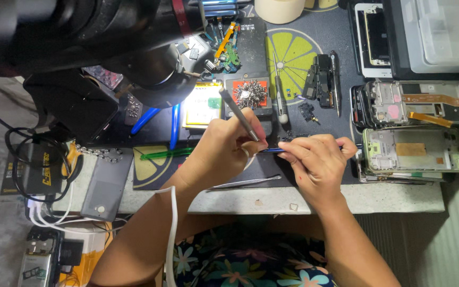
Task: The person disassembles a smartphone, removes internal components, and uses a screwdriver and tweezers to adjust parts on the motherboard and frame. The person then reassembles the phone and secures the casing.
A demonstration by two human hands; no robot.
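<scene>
My left hand [229, 143] grips a slim grey screwdriver [238, 113] like a pen, its tip down at a thin blue phone part [273, 150] lying on the dark work mat [251, 48]. My right hand [320, 159] pinches that blue part from the right and holds it flat. Both hands meet over the mat's front middle. A pair of metal tweezers [248, 182] lies just in front of my hands.
A black microscope [107, 48] overhangs the left of the mat, lighting a yellow part [202, 109]. Opened phone frames [415, 125] are stacked at right, a clear plastic box [442, 32] behind them. A magnetic pad of screws [249, 94], a grey phone [107, 183] and cables [38, 175] lie around.
</scene>
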